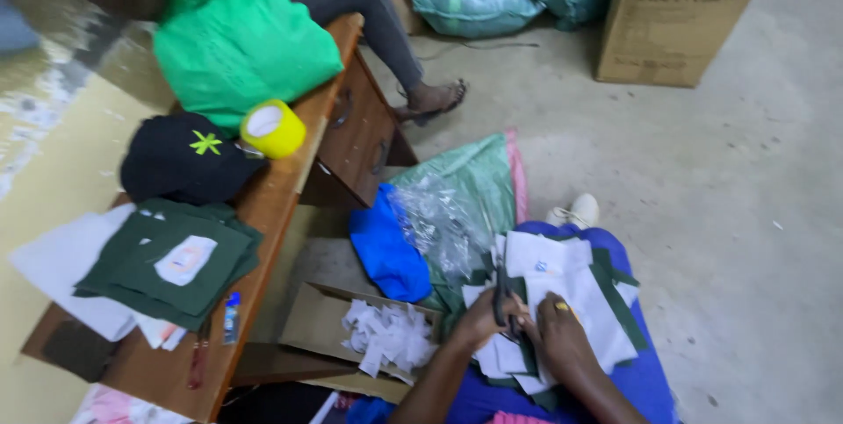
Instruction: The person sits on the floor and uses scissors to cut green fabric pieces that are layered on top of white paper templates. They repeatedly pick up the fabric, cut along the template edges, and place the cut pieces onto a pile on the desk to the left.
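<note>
Gripping dark scissors (pixel 502 294), my left hand (pixel 481 319) has its fingers curled round the handles, blades pointing up over the stack of white and dark green fabric pieces (pixel 562 297) on my lap. My right hand (pixel 562 336) presses down flat on that same stack, just beside the scissors, a gold ring on one finger; I would call it clamping the stack rather than clenched.

Left of the stack, an open cardboard box (pixel 303 319) sits on the floor and holds a heap of small white scraps (pixel 386 336). Just above the stack lie a crumpled clear plastic bag (pixel 435 222), a blue cloth (pixel 386 253) and a pale green sack (pixel 474 174); what is in them I cannot tell.

Further left of the stack, the wooden surface (pixel 281 178) carries a pile of green fabric squares (pixel 167 266), a black cap (pixel 184 156), a yellow tape roll (pixel 273 128) and a green bag (pixel 233 38). Another person's leg (pixel 378 20) hangs beyond it.
</note>
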